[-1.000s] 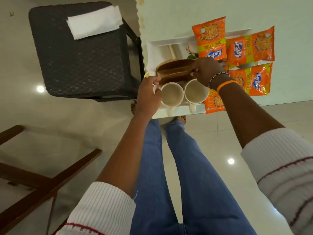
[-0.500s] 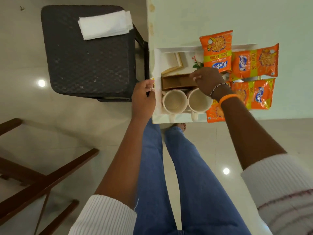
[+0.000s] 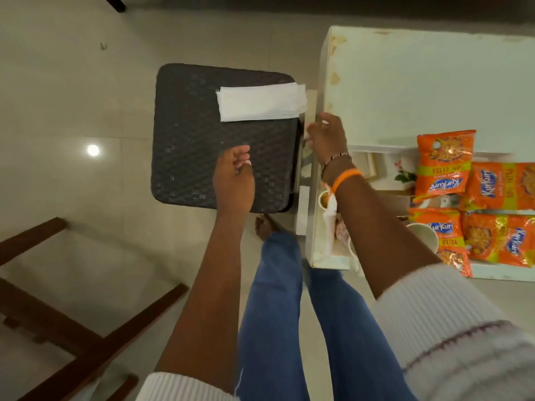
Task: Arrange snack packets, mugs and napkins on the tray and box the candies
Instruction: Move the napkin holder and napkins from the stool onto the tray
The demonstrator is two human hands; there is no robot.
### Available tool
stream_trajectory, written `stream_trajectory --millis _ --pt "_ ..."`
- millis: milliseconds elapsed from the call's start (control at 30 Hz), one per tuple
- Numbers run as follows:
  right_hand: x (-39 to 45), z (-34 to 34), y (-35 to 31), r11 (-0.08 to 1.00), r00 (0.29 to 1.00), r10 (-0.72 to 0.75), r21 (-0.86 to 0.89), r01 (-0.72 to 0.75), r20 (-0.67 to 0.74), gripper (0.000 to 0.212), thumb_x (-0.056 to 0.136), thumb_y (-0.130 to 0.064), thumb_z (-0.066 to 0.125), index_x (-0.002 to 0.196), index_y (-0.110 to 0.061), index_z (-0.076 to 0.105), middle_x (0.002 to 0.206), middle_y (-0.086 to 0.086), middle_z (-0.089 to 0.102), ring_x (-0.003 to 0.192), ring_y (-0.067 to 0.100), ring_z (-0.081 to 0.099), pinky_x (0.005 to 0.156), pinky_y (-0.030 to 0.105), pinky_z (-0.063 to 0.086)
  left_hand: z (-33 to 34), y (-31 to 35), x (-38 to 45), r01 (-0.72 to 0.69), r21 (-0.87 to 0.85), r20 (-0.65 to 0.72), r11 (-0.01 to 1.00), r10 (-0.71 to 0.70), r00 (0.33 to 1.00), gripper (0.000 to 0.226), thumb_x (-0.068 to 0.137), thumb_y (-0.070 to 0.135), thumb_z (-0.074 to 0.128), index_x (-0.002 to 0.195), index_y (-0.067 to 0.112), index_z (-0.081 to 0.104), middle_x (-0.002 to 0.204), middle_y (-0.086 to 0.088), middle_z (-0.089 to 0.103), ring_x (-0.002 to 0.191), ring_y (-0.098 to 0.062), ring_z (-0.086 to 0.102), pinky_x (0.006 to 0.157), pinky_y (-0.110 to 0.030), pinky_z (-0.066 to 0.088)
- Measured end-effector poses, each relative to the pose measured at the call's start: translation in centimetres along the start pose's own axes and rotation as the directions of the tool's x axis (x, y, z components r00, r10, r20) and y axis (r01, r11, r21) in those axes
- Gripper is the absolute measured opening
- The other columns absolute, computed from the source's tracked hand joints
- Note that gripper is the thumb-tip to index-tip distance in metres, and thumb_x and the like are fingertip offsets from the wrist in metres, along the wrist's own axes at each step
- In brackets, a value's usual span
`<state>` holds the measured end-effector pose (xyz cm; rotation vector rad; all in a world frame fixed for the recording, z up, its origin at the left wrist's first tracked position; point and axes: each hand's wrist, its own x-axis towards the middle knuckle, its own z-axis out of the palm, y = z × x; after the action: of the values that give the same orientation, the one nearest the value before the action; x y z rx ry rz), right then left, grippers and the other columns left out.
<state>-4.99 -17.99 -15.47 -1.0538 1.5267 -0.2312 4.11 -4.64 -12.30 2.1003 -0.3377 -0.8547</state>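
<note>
**Operator:** While my left hand [image 3: 233, 180] hangs over the black woven stool [image 3: 202, 157], its fingers are loosely curled and hold nothing. The folded white napkins [image 3: 262, 102] lie ahead of those fingertips, at the stool's far edge, well apart from them.

**Observer:** And the other hand?

**Operator:** My right hand [image 3: 327, 138] is at the table's [image 3: 419, 91] left edge, fingers spread a little. Whether it grips anything, I cannot tell; the picture is smeared there. The napkins sit just left of those fingers, one end hanging past the stool toward the table.

**Observer:** What worries you?

**Operator:** My right forearm crosses low over the tray [image 3: 321, 260]. A mug [image 3: 424, 237] stands right of that arm, against the snack packets [image 3: 445, 163], and another mug is mostly hidden under my wrist. Swinging back carelessly, I could clip a mug or shove the packets off their row.

**Observer:** And the napkins themselves?

**Operator:** They look thin and stacked. Pinching only the top sheet would fan the rest onto the floor. I would press the whole stack between thumb and fingers.
</note>
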Motion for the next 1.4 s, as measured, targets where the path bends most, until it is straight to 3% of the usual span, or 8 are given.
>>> stream_trajectory --millis 100,300,567,700,800,1133,1267,1400 --pt "3.7 1.7 -1.3 0.981 0.987 0.161 0.111 -0.16 -0.004 0.068 0.085 -0.021 0.062 0.141 -0.005 0.027 0.109 0.005 0.045 0.086 0.016 0.044 0.08 0.028 0.04 -1.0 -0.2 2.2 0.045 -0.013 -0.025 0.999 -0.045 0.999 0.025 0.092 0.003 0.044 0.112 0.006 0.059 0.116 -0.01 0.063 0.1 -0.008 0.055 0.074 0.0 0.039" --pt "6.5 3.6 -3.2 0.95 0.964 0.266 0.164 -0.265 0.017 0.088 0.073 -0.04 0.074 0.14 -0.003 0.032 0.147 0.011 0.04 0.132 0.028 0.043 0.112 0.041 0.037 -1.4 -0.3 4.5 0.072 0.008 0.049 0.997 -0.072 0.996 0.024 0.093 0.009 0.046 0.113 0.011 0.06 0.118 -0.005 0.062 0.098 -0.005 0.054 0.072 0.006 0.037" --pt "7.1 3.6 -4.0 0.96 0.96 0.278 0.045 -0.276 -0.023 0.058 0.08 -0.02 0.07 0.129 0.0 0.047 0.115 0.012 0.059 0.095 0.024 0.056 0.096 0.035 0.049 -0.9 -0.4 5.0 0.115 -0.009 0.164 0.993 -0.112 0.98 0.025 0.093 0.008 0.046 0.114 0.009 0.059 0.115 -0.003 0.061 0.092 -0.002 0.053 0.069 0.006 0.039" --pt "6.5 2.0 -3.8 0.973 0.976 0.218 0.073 -0.218 0.013 0.013 0.083 -0.01 0.066 0.092 -0.006 0.058 0.098 0.009 0.052 0.094 0.024 0.05 0.093 0.036 0.05 -0.6 -0.5 4.8 0.17 0.05 0.216 0.984 -0.177 0.96 0.026 0.095 0.015 0.045 0.116 0.016 0.059 0.119 0.002 0.058 0.1 -0.004 0.049 0.081 -0.009 0.038" --pt "5.5 0.3 -3.4 0.962 0.988 0.139 0.23 -0.15 0.065 0.019 0.084 -0.002 0.061 0.07 -0.01 0.05 0.081 0.007 0.054 0.087 0.025 0.056 0.078 0.038 0.053 0.1 -0.4 4.6 0.242 0.055 0.269 0.969 -0.248 0.93 0.027 0.095 0.016 0.044 0.117 0.017 0.059 0.117 0.004 0.056 0.105 -0.009 0.051 0.09 -0.019 0.039" --pt "-0.7 -9.8 1.2 0.909 0.989 0.054 0.404 -0.106 0.137 0.017 0.087 0.005 0.052 0.085 -0.012 0.053 0.09 0.006 0.058 0.086 0.016 0.059 0.066 0.02 0.058 4.3 0.7 1.4 0.442 -0.274 0.461 0.854 -0.287 0.84 0.057 0.094 0.038 0.044 0.144 0.019 0.021 0.14 -0.009 0.045 0.12 -0.02 0.051 0.106 -0.037 0.04" --pt "-2.1 -14.8 3.4 0.926 0.975 0.072 0.35 -0.143 0.208 0.023 0.089 0.004 0.049 0.106 -0.012 0.048 0.098 0.004 0.058 0.091 0.014 0.06 0.072 0.02 0.057 7.2 0.9 -0.8 0.473 -0.152 0.632 0.868 -0.283 0.722 0.066 0.09 0.032 0.055 0.145 0.026 0.018 0.122 0.001 0.049 0.104 -0.011 0.056 0.087 -0.031 0.054" --pt "-3.1 -19.4 5.5 0.964 0.977 0.073 0.237 -0.121 0.201 0.03 0.087 0.008 0.049 0.108 -0.014 0.048 0.099 0.003 0.058 0.085 0.01 0.062 0.067 0.019 0.058 10.2 0.8 -3.4 0.311 -0.003 0.633 0.95 -0.239 0.737 0.064 0.081 0.001 0.064 0.136 0.02 0.038 0.121 -0.006 0.055 0.104 -0.016 0.057 0.086 -0.038 0.055"
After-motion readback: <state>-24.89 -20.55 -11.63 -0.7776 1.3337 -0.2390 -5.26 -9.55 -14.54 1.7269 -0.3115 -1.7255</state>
